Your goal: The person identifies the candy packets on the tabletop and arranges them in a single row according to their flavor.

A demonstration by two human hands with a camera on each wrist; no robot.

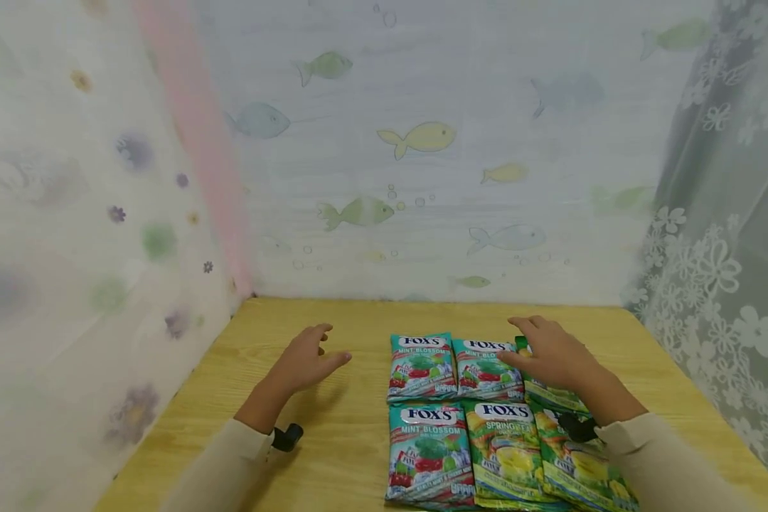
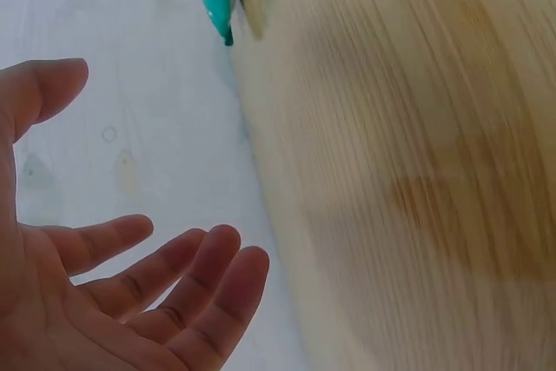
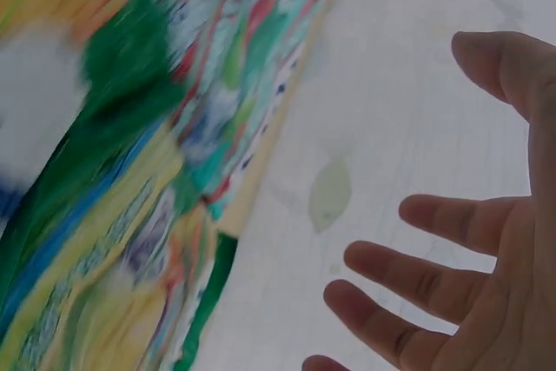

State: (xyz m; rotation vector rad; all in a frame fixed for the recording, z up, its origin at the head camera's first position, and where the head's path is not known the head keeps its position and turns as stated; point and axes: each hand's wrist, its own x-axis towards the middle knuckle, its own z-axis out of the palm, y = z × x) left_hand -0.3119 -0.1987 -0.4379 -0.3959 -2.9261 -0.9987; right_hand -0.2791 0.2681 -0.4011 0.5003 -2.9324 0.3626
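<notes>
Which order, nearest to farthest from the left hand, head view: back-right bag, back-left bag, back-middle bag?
1. Back-left bag: Mint Blossom, left end.
2. Back-middle bag: Mint Blossom, centre.
3. Back-right bag: green, right end.

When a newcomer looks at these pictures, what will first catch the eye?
Probably the FOX'S bags, bright in two rows on the wooden table. Then the left hand, to their left, and the right hand, by the back row's right end. Behind, pale fish decorate the wall.
</notes>
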